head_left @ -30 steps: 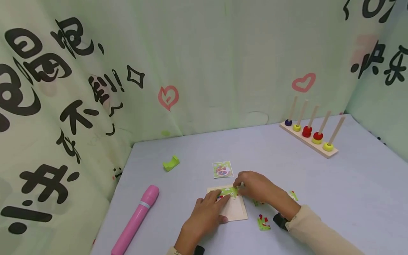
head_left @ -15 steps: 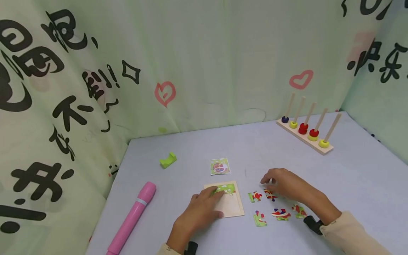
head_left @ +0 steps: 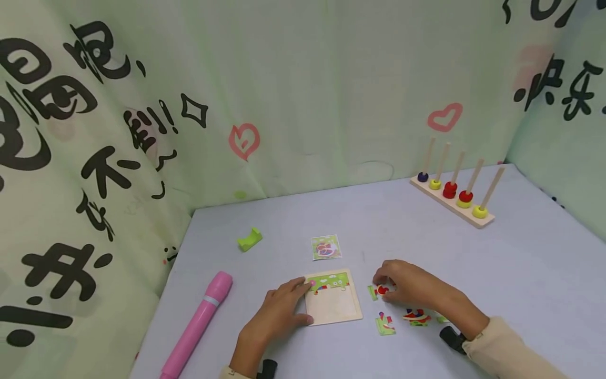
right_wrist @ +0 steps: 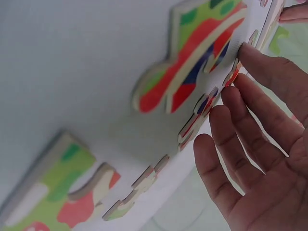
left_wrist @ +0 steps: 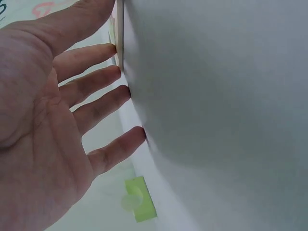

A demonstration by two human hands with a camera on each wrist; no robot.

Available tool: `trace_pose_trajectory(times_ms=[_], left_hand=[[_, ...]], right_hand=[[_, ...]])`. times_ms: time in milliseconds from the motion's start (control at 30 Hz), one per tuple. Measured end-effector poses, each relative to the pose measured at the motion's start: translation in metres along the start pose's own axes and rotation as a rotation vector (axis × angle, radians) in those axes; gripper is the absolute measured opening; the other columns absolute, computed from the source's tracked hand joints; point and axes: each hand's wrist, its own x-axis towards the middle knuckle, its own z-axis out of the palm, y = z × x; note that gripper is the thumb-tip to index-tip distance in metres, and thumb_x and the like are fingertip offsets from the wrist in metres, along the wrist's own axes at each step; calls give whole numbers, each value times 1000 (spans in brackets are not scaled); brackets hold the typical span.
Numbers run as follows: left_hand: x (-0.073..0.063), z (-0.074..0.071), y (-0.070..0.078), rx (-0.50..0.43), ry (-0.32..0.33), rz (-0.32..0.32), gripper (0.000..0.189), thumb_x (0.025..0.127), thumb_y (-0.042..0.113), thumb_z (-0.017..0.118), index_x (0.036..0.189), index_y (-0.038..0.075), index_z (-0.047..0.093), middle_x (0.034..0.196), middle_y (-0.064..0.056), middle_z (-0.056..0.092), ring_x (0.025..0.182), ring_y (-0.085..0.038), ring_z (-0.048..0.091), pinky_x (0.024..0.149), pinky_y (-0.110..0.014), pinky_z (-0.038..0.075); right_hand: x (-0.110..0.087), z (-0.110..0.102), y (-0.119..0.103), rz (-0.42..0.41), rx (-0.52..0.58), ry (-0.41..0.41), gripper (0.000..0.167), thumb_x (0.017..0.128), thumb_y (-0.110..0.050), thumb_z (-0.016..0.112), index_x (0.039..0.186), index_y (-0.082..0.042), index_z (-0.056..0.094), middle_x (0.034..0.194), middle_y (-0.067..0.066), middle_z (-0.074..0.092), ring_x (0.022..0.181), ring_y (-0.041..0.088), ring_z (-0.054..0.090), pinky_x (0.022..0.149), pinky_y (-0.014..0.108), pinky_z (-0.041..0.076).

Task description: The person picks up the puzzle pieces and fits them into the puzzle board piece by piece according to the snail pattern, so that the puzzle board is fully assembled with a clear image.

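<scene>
A square wooden puzzle board [head_left: 333, 308] lies on the table, with a green fitted strip [head_left: 331, 280] along its far edge. My left hand [head_left: 279, 309] rests at the board's left side, fingers extended, index fingertip over the near corner of the strip and thumb at the lower edge. To the right, my right hand [head_left: 411, 284] pinches a red and green puzzle piece [head_left: 381, 290] between thumb and index finger at table level. In the right wrist view, thumb and fingertips [right_wrist: 248, 50] close around that piece. Loose puzzle pieces [head_left: 385, 323] lie nearby, one in red and blue [head_left: 416, 316].
Beyond the board lies a small picture card [head_left: 326, 247]. A green curved block [head_left: 249, 239] sits at the back left, and a pink stick-shaped object [head_left: 199, 321] lies on the left. A peg stacker with coloured rings [head_left: 452, 202] stands at the back right.
My right hand has left the board's far right corner, moved right to the loose pieces and come down on one. My left hand has slid leftward off the strip to the board's side.
</scene>
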Motion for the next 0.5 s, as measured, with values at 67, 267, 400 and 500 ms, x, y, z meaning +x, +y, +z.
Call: trace_pose_trajectory(times_ms=[67, 267, 400, 500], left_hand=[[1, 3, 1, 20, -1, -4, 72, 87, 30, 83, 151, 12, 53, 155, -11, 46, 140, -29, 45, 107, -51, 38], [-3, 6, 3, 56, -9, -50, 74, 85, 29, 85, 150, 11, 54, 154, -11, 47, 140, -29, 46, 104, -51, 39], [-2, 4, 5, 68, -4, -39, 74, 85, 30, 84, 151, 11, 53, 154, -12, 47, 139, -29, 47, 104, -51, 40], [1, 3, 7, 78, 1, -26, 74, 86, 30, 83, 151, 10, 52, 155, -12, 46, 140, -29, 46, 105, -51, 40]], right_hand=[[-1, 1, 0, -5, -7, 2, 27, 81, -12, 88, 105, -13, 76, 98, -9, 65, 86, 11, 56, 83, 36, 55], [-2, 7, -3, -28, -25, 4, 22, 83, -11, 86, 103, -12, 75, 93, -10, 62, 83, 10, 54, 79, 33, 53], [1, 5, -7, -24, -73, 19, 23, 82, -11, 87, 102, -12, 76, 93, -8, 62, 83, 10, 56, 80, 34, 54], [5, 1, -12, -20, -95, 35, 23, 82, -11, 86, 103, -11, 76, 96, -6, 64, 86, 12, 59, 83, 36, 56]])
